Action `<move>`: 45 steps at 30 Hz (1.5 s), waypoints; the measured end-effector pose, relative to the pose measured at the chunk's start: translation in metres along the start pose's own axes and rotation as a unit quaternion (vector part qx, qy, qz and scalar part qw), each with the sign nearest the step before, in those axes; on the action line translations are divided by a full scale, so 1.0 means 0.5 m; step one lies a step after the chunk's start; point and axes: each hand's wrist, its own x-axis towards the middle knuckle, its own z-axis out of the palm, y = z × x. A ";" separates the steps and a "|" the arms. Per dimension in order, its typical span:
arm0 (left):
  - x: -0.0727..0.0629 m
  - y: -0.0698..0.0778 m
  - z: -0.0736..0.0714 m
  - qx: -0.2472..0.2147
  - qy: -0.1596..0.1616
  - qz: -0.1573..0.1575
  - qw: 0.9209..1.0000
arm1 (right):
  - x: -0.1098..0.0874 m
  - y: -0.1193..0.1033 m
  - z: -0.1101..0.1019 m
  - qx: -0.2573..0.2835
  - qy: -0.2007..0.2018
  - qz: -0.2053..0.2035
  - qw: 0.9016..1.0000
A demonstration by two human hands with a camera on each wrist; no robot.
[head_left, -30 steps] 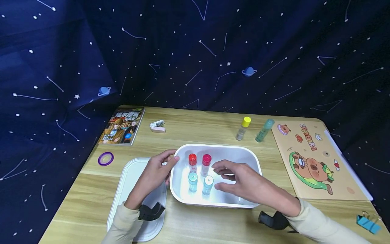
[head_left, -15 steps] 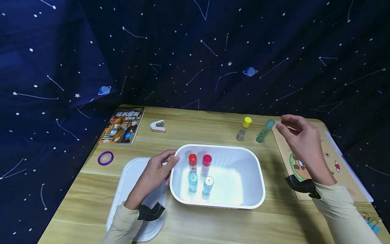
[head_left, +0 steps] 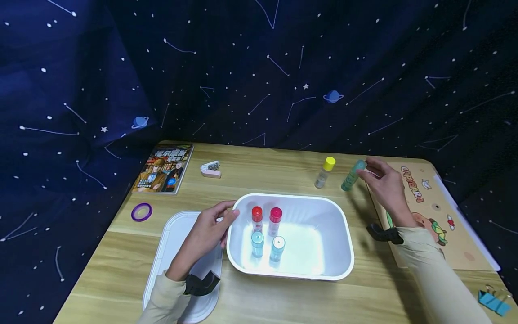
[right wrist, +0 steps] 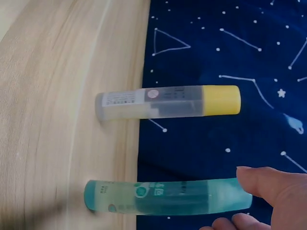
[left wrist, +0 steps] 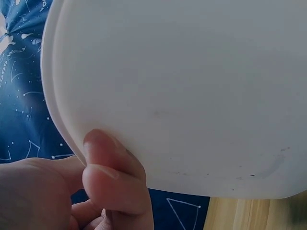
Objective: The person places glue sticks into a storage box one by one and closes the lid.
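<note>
Reaches across a flat white plastic lid (head_left: pixel 174 230) with the left hand (head_left: pixel 208 229), clamping the left rim of a white rectangular plastic tub (head_left: pixel 307 209). Has two pale-blue cylindrical bottles (head_left: pixel 257 246) inside, then two red-capped clear ones (head_left: pixel 275 222). Touches, farther right, the cap of a translucent green plastic tube (head_left: pixel 350 181), upright on the wooden table (head_left: pixel 283 299), with the right hand (head_left: pixel 384 186); cannot tell whether pinching it. Has a yellow-capped translucent tube (head_left: pixel 324 174) just beside.
</note>
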 end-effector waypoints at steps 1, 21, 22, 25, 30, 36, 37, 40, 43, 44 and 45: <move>-0.001 0.000 0.000 0.000 0.001 -0.001 1.000 | 0.002 0.001 0.003 -0.002 -0.003 0.003 1.000; -0.001 0.000 0.004 0.003 0.000 -0.009 1.000 | -0.015 -0.024 0.000 -0.034 0.015 -0.014 0.999; -0.001 0.000 0.004 0.003 0.001 -0.008 1.000 | -0.017 -0.029 -0.003 -0.034 0.018 -0.018 0.999; -0.001 -0.001 0.004 0.003 0.001 -0.007 1.000 | -0.024 -0.051 -0.015 -0.036 0.028 -0.033 0.998; -0.001 -0.001 0.004 0.003 0.002 -0.004 1.000 | -0.044 -0.104 -0.042 -0.032 0.052 -0.054 0.997; -0.001 0.000 0.002 0.000 0.000 0.001 1.000 | -0.072 -0.190 -0.084 0.001 0.086 -0.090 0.992; -0.001 0.000 0.002 0.000 0.000 0.001 1.000 | -0.079 -0.205 -0.090 0.004 0.090 -0.097 0.991; 0.000 -0.002 0.002 0.005 0.002 -0.002 1.000 | -0.102 -0.245 -0.103 0.012 0.080 -0.121 0.989; 0.000 -0.003 0.003 0.011 0.007 -0.005 1.000 | -0.128 -0.276 -0.106 0.015 0.051 -0.143 0.988; 0.000 -0.004 0.004 0.013 0.009 -0.007 1.000 | -0.138 -0.283 -0.105 0.019 0.038 -0.151 0.988; 0.000 -0.004 0.004 0.014 0.010 -0.008 1.000 | -0.146 -0.290 -0.102 0.023 0.024 -0.157 0.987</move>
